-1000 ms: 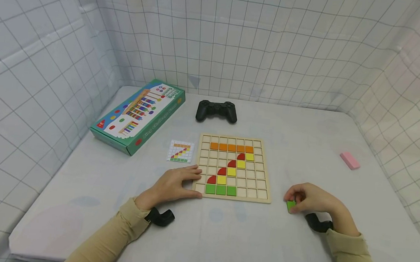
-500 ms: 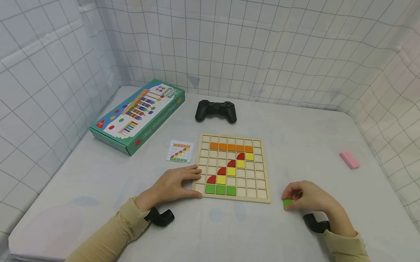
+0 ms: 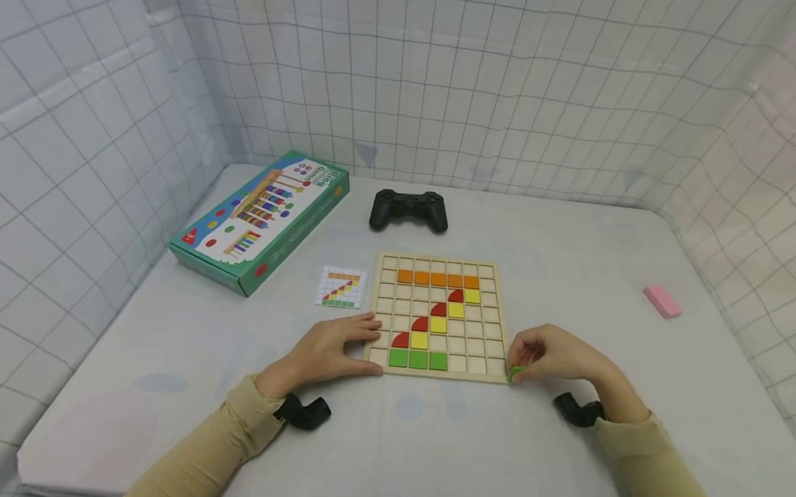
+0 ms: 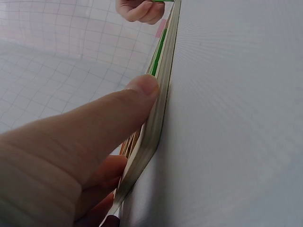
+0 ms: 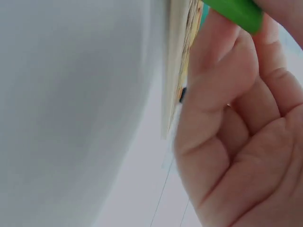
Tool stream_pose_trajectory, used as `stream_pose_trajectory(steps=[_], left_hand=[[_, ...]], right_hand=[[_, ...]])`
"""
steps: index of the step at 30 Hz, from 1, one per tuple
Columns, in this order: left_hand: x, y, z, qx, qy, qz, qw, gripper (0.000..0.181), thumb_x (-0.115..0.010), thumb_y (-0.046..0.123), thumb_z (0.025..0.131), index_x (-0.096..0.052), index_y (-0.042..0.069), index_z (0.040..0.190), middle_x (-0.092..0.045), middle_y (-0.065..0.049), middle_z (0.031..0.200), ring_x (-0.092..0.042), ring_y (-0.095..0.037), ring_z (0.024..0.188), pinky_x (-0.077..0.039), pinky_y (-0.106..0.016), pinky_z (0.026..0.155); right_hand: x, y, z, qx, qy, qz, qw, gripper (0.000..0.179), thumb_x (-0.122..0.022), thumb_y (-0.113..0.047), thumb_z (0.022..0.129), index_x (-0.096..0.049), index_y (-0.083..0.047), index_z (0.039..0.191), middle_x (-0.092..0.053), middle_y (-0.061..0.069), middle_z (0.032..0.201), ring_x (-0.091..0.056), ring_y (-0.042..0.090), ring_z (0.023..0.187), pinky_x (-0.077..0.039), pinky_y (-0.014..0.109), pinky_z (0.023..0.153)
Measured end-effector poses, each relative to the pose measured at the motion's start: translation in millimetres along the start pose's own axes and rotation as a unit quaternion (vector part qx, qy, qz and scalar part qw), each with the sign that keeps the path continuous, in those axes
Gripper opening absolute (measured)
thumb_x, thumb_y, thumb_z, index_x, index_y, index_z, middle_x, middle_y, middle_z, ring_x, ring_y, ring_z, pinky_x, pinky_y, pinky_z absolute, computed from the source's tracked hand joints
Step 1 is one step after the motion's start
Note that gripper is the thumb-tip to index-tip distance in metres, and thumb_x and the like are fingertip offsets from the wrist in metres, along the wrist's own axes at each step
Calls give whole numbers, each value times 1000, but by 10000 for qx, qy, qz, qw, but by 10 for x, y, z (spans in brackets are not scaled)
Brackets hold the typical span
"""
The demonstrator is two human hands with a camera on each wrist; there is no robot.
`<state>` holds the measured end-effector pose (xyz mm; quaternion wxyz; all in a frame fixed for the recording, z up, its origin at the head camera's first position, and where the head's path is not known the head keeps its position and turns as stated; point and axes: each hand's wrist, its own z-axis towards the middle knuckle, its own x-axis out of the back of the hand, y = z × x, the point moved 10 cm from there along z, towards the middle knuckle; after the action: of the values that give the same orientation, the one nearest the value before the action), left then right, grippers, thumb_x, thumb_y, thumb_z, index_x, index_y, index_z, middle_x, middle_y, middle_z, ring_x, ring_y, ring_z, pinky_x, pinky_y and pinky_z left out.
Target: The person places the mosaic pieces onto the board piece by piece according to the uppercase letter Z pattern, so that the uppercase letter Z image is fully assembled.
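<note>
A wooden grid board [image 3: 463, 347] lies flat, bearing an orange row along the back, a red and yellow diagonal, and several green squares at the front left. My left hand [image 3: 330, 346] rests at its front left corner, thumb and fingers stretched out and touching the edge; the left wrist view shows the thumb [image 4: 142, 87] against the rim. Between thumb and fingers, my right hand [image 3: 554, 354] pinches a green tile [image 5: 239, 12] by the board's front right corner. The fingers hide part of that tile in the head view.
Left of the board lies a small pattern card [image 3: 341, 287] with the same colours. A black game controller [image 3: 409, 210] sits behind the board. A green game box [image 3: 260, 222] lies at the back left, and a pink block [image 3: 662, 301] at the right.
My right hand has moved left and slightly away from me with the green tile, from the bare table to the board's right edge. The left hand has stayed in place.
</note>
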<state>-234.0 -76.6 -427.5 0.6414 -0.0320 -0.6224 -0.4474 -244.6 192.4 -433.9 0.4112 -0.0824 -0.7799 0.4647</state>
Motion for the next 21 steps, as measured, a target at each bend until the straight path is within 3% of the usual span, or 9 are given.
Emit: stream_pose_trajectory(steps=[12,21], left_hand=[[-20,-7,12,20,-40,-6,10000,64,-73,53,75,-66,7,119,-57,-2,130,-44,-17,128,-39,-37,104],[-5,6,7,-11,-37,6,10000,64,-74,51,75,-66,6,119,-57,-3,130,-45,-18,128,-40,-37,103]], right_hand=[[-220,-396,507,569,-365,-258,9974,10,-74,-11,81,-73,-12,91,-67,-5,80,-57,13,70,-50,24,63],[-264,-477,642,589,-252,-444,9970,9,-75,-10,80,-71,-12,88,-65,-6,78,-59,12,70,-53,26,65]])
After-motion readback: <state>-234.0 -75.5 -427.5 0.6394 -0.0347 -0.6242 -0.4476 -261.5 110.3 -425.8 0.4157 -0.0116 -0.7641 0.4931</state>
